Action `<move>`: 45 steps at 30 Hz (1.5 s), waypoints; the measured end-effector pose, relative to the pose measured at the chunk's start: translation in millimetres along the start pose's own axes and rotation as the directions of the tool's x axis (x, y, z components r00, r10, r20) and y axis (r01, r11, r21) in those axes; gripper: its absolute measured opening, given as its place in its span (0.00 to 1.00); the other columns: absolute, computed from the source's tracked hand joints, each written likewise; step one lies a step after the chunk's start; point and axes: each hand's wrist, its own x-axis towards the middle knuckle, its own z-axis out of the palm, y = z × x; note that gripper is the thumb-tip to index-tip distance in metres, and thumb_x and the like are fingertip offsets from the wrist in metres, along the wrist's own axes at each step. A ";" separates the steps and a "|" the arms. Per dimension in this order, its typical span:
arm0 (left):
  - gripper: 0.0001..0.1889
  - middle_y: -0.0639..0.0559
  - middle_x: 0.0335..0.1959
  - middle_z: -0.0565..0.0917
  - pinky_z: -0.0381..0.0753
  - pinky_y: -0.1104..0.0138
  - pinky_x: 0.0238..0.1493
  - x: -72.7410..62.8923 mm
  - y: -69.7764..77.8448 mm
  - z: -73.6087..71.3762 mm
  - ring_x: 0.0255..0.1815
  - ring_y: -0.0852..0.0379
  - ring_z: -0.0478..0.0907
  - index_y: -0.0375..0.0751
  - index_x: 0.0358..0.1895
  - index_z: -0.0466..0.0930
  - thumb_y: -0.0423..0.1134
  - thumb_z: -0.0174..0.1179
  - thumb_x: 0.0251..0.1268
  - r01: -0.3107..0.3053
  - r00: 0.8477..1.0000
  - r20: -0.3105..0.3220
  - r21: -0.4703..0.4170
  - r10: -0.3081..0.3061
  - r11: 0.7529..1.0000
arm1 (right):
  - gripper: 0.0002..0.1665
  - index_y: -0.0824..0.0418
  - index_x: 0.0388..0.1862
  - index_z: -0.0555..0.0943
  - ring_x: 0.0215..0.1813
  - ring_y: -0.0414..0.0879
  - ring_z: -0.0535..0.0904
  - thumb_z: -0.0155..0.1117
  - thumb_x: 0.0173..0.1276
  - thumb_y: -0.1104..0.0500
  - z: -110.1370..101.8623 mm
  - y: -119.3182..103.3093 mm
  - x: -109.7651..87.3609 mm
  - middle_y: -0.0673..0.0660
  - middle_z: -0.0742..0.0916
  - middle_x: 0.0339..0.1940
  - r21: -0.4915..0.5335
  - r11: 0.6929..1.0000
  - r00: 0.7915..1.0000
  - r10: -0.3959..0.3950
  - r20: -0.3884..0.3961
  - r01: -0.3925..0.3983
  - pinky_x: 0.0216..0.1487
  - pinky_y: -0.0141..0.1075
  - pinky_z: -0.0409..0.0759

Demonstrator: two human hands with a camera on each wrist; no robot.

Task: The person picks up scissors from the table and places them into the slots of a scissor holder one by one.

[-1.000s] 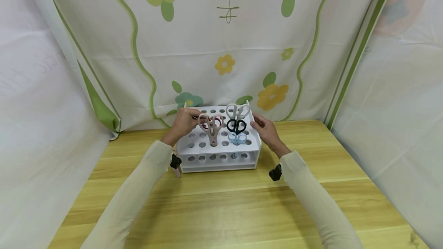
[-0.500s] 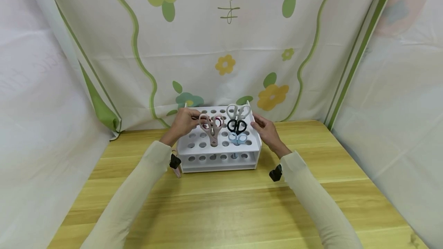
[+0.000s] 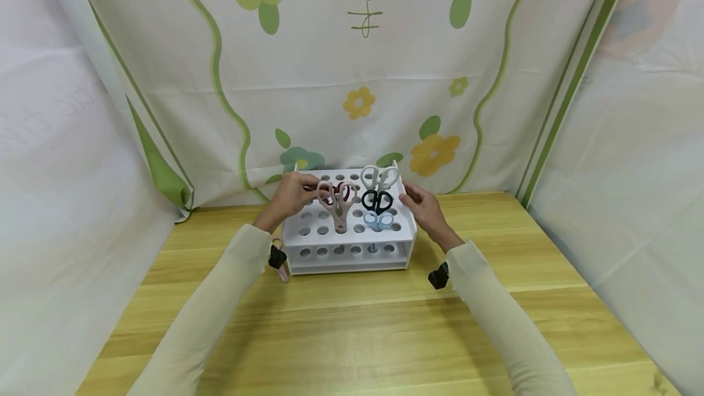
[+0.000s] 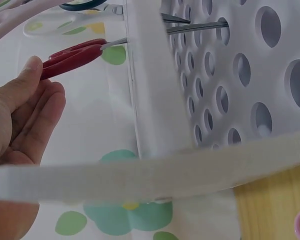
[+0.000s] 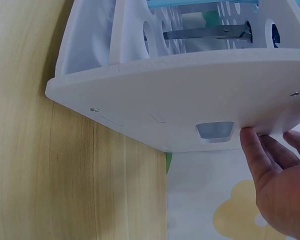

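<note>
My left hand (image 3: 293, 195) reaches over the left side of a white rack (image 3: 330, 238) with rows of round holes. Its thumb and fingers pinch the red handles of a pair of scissors (image 4: 72, 59), whose blades pass down through the rack's top board, one tip at a hole of a lower board. Beige scissors (image 3: 339, 216) stand in front of the red ones and partly hide them. On the outer face of the rack's right side panel (image 5: 155, 105), the fingertips of my right hand (image 3: 425, 208) press near a cutout.
Grey-white scissors (image 3: 379, 177), black scissors (image 3: 377, 201) and light blue scissors (image 3: 377, 220) stand in the rack's right half. Pink scissors (image 3: 282, 272) lie on the wooden table (image 3: 352, 335) by its left side. A flowered cloth (image 3: 308, 109) hangs right behind the rack.
The red handles sit slightly higher behind the beige scissors, with my left hand still on them. My right hand stays at the panel.
</note>
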 end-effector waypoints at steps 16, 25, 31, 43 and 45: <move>0.12 0.40 0.41 0.89 0.84 0.70 0.35 -11.9 -13.2 -19.1 0.36 0.48 0.87 0.36 0.45 0.88 0.34 0.70 0.57 0.027 1.000 -0.011 -0.067 -0.027 0.997 | 0.31 0.53 0.75 0.67 0.73 0.54 0.68 0.58 0.76 0.50 -0.3 0.3 0.2 0.60 0.73 0.73 -0.007 1.000 1.000 0.008 0.003 -0.008 0.71 0.49 0.67; 0.13 0.41 0.42 0.89 0.84 0.70 0.37 -24.0 -24.7 -30.8 0.38 0.49 0.87 0.36 0.45 0.88 0.37 0.71 0.58 0.056 0.997 -0.047 -0.059 -0.059 0.997 | 0.31 0.56 0.75 0.65 0.75 0.56 0.66 0.57 0.76 0.53 -1.3 -2.3 0.2 0.62 0.71 0.74 0.021 1.000 1.000 0.015 0.022 -0.015 0.72 0.50 0.66; 0.13 0.42 0.43 0.89 0.82 0.74 0.35 -32.4 -34.8 -36.5 0.36 0.52 0.86 0.35 0.46 0.88 0.36 0.70 0.59 0.068 0.993 -0.094 -0.042 -0.072 0.997 | 0.30 0.63 0.74 0.65 0.73 0.59 0.68 0.56 0.76 0.58 -1.8 -24.1 -11.0 0.66 0.72 0.73 0.005 1.000 1.000 0.009 0.027 -0.009 0.70 0.52 0.68; 0.13 0.41 0.45 0.88 0.81 0.75 0.36 -54.4 -56.1 -42.3 0.38 0.54 0.86 0.37 0.47 0.87 0.39 0.69 0.61 0.136 0.986 -0.083 -0.085 -0.143 0.987 | 0.30 0.64 0.74 0.65 0.73 0.59 0.68 0.56 0.77 0.58 -1.5 -36.0 -18.2 0.66 0.72 0.72 -0.002 1.000 1.000 0.012 0.025 -0.012 0.70 0.51 0.68; 0.13 0.40 0.45 0.88 0.81 0.75 0.35 -57.6 -58.5 -43.0 0.40 0.49 0.86 0.36 0.47 0.87 0.37 0.69 0.61 0.140 0.986 -0.083 -0.081 -0.147 0.987 | 0.30 0.63 0.74 0.65 0.73 0.59 0.68 0.55 0.77 0.58 -1.4 -36.1 -18.6 0.66 0.72 0.73 -0.004 1.000 1.000 0.016 0.026 -0.016 0.70 0.51 0.68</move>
